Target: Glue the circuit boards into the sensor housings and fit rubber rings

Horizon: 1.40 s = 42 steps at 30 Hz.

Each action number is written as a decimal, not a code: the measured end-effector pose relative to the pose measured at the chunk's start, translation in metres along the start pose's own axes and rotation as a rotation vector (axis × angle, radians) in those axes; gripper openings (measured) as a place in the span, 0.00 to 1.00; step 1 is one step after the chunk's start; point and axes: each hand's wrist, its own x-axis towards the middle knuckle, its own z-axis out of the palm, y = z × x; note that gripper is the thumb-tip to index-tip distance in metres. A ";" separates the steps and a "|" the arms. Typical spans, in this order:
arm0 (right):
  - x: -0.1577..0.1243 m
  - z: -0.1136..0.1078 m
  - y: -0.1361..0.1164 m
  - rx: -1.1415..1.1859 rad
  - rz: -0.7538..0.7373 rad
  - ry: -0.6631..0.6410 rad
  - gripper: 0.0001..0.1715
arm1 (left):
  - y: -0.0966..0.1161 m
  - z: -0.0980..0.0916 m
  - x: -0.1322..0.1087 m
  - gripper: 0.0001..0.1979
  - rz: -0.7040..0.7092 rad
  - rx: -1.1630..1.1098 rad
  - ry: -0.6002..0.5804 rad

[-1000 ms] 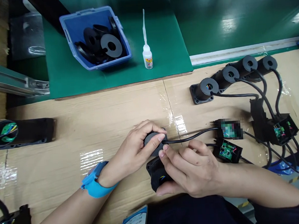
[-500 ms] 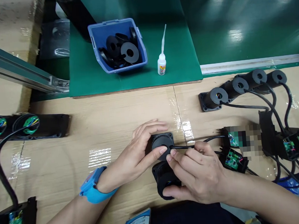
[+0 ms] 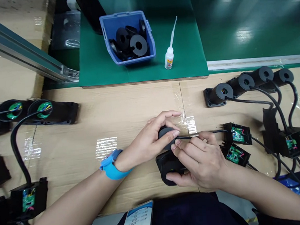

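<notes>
My left hand (image 3: 152, 139) curves around a black cylindrical housing (image 3: 164, 133), thumb across its grey-black round cap and index finger raised beyond it. My right hand (image 3: 201, 160) is bent closed against the cap's near right side, fingertips by the black cable (image 3: 184, 137). Its thumb presses on a second black housing (image 3: 168, 167) lying nearer me, partly hidden. The cable runs right, behind my knuckles, to a small black box with a green circuit board (image 3: 238, 133). A thin pale streak shows beside the cable; I cannot tell what it is.
A blue bin (image 3: 129, 61) of black ring caps and a white dropper bottle (image 3: 169, 59) stand on the green board (image 3: 188, 68). Capped housings (image 3: 222, 93) stand at right. Uncapped ones (image 3: 62, 113) lie at left, with thick cables. A metal post (image 3: 32, 52) slants at upper left.
The camera view has shifted, so most things appear further right and slightly higher. My left fingers have lifted and reach further over the housing. My right hand keeps its grip.
</notes>
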 end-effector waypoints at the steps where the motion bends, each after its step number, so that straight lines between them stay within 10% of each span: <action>1: 0.000 0.000 0.000 0.004 -0.006 0.012 0.27 | 0.000 0.000 0.001 0.20 0.005 0.005 0.006; 7: 0.002 -0.009 0.001 -0.004 -0.008 -0.075 0.19 | -0.008 0.004 0.003 0.17 0.142 0.113 0.038; 14: 0.002 -0.017 0.000 -0.058 -0.016 -0.139 0.13 | -0.011 0.008 -0.029 0.11 0.453 0.494 0.414; 20: 0.000 -0.022 0.000 -0.031 -0.028 -0.184 0.21 | -0.012 0.016 -0.077 0.06 0.983 0.942 0.210; 26: -0.002 -0.023 0.001 0.035 -0.005 -0.216 0.26 | -0.022 0.024 -0.082 0.19 0.833 0.960 0.143; 36: 0.002 -0.026 -0.012 0.044 0.018 -0.147 0.18 | -0.015 0.038 -0.080 0.11 0.833 0.971 0.243; 42: -0.007 0.011 0.008 -0.085 -0.173 0.245 0.12 | -0.037 0.037 -0.078 0.14 0.913 1.211 0.315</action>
